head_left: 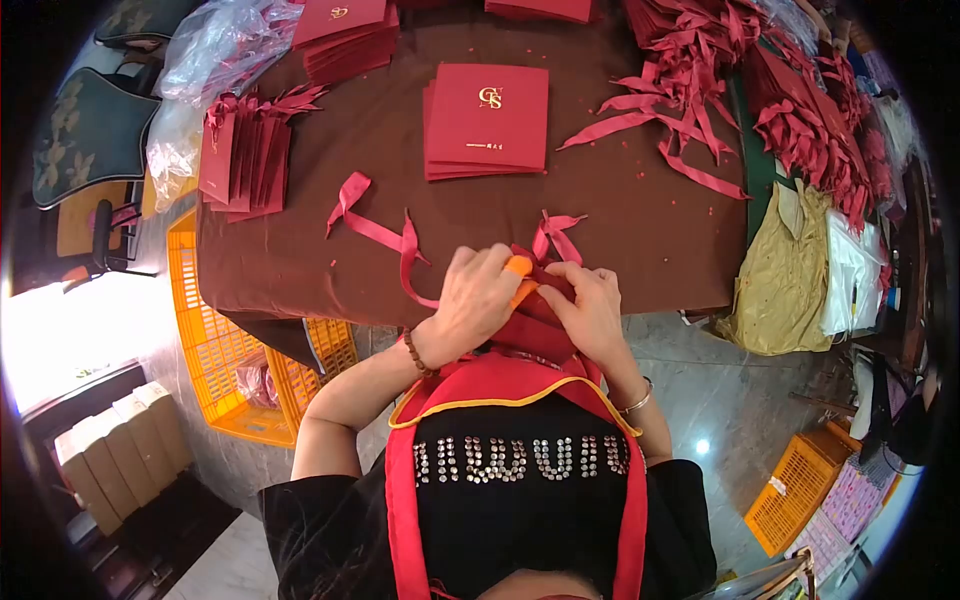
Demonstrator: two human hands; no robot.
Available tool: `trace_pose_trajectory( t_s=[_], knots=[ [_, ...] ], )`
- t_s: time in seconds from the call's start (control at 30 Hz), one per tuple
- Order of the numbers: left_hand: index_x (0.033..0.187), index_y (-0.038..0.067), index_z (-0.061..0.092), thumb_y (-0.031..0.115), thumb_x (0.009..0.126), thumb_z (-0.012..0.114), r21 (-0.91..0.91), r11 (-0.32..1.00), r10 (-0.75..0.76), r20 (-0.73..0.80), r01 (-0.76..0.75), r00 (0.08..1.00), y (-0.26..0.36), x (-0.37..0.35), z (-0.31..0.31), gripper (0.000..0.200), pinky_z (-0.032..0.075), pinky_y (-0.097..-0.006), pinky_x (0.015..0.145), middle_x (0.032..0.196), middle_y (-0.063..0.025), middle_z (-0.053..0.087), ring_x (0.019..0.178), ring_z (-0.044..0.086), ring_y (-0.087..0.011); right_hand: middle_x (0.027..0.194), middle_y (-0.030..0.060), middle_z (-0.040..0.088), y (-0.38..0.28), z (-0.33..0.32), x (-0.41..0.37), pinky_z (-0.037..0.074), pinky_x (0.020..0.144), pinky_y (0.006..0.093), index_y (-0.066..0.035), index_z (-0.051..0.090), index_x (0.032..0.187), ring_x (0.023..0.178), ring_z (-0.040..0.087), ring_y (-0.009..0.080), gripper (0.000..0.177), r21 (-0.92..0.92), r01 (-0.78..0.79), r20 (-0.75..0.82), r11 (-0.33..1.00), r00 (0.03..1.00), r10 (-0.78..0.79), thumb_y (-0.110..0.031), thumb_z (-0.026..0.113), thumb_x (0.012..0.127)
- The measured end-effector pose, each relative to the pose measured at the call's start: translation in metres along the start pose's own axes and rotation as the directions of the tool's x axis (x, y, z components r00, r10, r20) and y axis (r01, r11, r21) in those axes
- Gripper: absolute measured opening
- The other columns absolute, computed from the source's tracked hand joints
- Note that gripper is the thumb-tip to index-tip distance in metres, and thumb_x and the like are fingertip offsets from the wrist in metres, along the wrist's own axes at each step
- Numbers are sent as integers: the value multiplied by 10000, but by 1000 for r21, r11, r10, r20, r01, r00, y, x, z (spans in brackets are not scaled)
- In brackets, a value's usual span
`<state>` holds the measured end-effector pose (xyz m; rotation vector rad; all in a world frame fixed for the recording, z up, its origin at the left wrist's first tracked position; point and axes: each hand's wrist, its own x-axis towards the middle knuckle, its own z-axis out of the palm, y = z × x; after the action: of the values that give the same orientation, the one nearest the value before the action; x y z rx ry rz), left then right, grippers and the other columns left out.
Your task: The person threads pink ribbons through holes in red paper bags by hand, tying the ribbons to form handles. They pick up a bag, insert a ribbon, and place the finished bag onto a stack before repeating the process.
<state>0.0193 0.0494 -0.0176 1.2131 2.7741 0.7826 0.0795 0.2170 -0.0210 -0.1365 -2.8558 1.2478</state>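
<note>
At the table's front edge, my left hand is closed around an orange-handled tool, whose working end is hidden. My right hand sits just beside it, fingers bent on a dark red piece like a card or bag. A pink ribbon trails over the brown cloth to the left of my left hand. Beyond my hands a shorter ribbon lies on the cloth. Farther back is a stack of red cards with gold lettering.
Red bags with ribbons stand at the table's left. Many ribboned bags pile up at the back right. Yellow crates are on the floor at left, an orange crate at lower right. A gold plastic bag hangs beside the table.
</note>
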Motion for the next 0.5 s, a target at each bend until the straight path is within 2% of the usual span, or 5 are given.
trace_pose_trajectory(
  t_s=[0.07, 0.3, 0.37, 0.4, 0.5],
  knots=[
    [885, 83, 620, 183, 711, 693, 53, 998, 31, -128, -24, 991, 1, 7, -10, 214, 387, -353, 736, 914, -55, 558, 867, 542, -237, 784, 68, 652, 0, -2, 1, 358, 824, 340, -82, 634, 961, 714, 566, 226, 224, 19, 18, 47, 1000, 999, -18, -206, 668, 777],
    [936, 99, 627, 172, 739, 668, -96, 991, 92, -30, -94, 995, -23, 11, -7, 214, 337, -374, 815, 1010, -23, 555, 939, 492, -228, 755, 61, 630, -1, 5, -1, 353, 808, 341, -80, 629, 950, 704, 571, 213, 171, 18, 140, -20, 990, 990, -139, -161, 640, 799],
    [936, 105, 631, 187, 804, 609, -339, 937, -18, 204, 88, 979, -32, 16, -16, 157, 321, -369, 846, 1021, -14, 553, 990, 478, -220, 735, 54, 618, -4, 6, -4, 352, 801, 348, -82, 628, 939, 701, 575, 203, 151, -33, 197, -50, 980, 979, -198, -152, 635, 805],
    [953, 116, 651, 215, 856, 548, -307, 927, -95, 359, 214, 929, -31, 24, -25, 173, 305, -372, 877, 1055, -13, 555, 1053, 449, -215, 735, 54, 618, -4, 7, -5, 352, 801, 348, -82, 628, 939, 701, 575, 203, 151, -33, 199, -46, 980, 979, -200, -152, 635, 805],
    [992, 135, 672, 243, 867, 533, -196, 977, 35, 541, 86, 840, -37, 39, -32, 216, 298, -381, 895, 1108, -20, 551, 1093, 428, -221, 735, 52, 616, -8, 9, -4, 350, 796, 358, -83, 627, 938, 698, 573, 201, 146, -42, 244, -12, 969, 969, -245, -149, 635, 808]
  ],
)
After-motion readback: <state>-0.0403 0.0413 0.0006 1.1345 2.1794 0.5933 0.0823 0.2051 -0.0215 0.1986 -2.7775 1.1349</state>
